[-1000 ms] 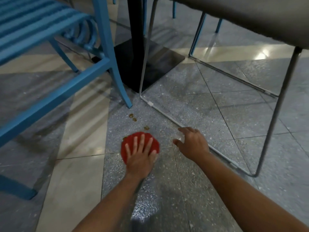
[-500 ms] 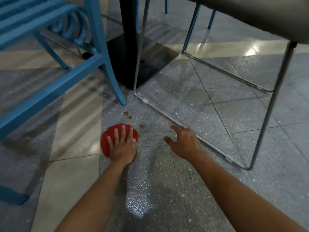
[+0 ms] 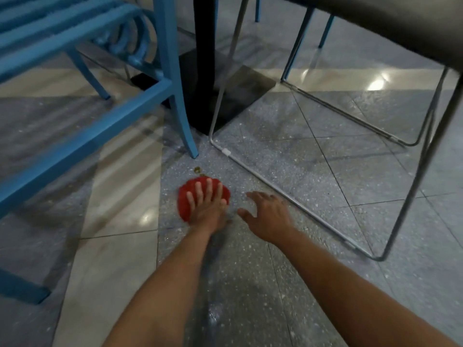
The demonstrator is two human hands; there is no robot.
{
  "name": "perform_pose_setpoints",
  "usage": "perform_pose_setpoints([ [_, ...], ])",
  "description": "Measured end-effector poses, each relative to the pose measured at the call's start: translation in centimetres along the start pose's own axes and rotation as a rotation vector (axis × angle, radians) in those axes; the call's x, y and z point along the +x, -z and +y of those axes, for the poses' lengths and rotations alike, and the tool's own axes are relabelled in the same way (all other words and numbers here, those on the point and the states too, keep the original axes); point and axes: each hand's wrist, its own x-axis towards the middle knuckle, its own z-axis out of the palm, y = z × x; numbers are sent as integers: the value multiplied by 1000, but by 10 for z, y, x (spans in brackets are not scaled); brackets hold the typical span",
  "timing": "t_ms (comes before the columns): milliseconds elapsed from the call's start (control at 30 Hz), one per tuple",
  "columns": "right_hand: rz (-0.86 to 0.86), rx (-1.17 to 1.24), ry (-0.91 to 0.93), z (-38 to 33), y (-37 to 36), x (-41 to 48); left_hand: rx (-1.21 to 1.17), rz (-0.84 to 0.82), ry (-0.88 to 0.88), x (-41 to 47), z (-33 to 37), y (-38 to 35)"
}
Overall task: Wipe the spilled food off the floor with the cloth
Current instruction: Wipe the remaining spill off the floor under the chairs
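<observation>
Down low, left hand (image 3: 209, 209) presses flat on red cloth (image 3: 186, 199) to trap food crumbs (image 3: 198, 169); right hand (image 3: 269, 220) hovers spread and empty, likely for balance.

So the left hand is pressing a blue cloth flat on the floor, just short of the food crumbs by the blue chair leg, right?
Not quite: the cloth is red, not blue. The head view shows the left hand spread flat on it against the floor, with the food crumbs just beyond it near the blue chair leg.
</observation>
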Motion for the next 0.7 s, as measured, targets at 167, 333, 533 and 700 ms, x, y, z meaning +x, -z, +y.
perform_pose_setpoints([
  [167, 17, -6, 50, -15, 5, 13, 180, -13, -475, -77, 23, -55],
  [333, 60, 11, 26, -8, 12, 20, 222, 115, -425, -127, -100, -61],
  [533, 99, 78, -24, 5, 13, -4, -23, 66, 143, 9, -100, 35],
  [700, 66, 77, -78, 6, 13, -14, 83, -19, -78, 35, 9, 35],
])
